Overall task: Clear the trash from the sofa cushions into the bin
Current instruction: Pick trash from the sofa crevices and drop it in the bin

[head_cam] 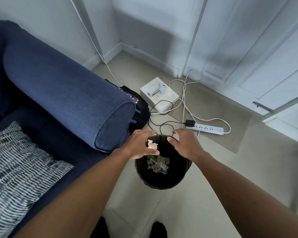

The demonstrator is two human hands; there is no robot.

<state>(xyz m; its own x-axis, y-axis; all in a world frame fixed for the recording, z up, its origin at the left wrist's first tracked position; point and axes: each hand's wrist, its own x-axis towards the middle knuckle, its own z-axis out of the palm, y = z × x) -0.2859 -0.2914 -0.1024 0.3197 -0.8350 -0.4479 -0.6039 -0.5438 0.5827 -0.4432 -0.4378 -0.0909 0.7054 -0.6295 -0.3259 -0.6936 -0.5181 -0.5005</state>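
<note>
Both hands over bin mouth, so drops land inside. Left hand fingers spread, crumpled paper at its fingertips, seemingly falling. Right hand spread, empty.

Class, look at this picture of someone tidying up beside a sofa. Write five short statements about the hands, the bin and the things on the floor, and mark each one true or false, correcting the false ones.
1. Both hands are above the black bin. True.
2. The left hand has a pale crumpled scrap at its fingers. True.
3. The bin is empty. False: crumpled trash lies at its bottom.
4. The right hand grips a bottle. False: it is open and holds nothing.
5. The white power strip lies on the sofa's armrest. False: it lies on the floor, right of the bin.
</note>
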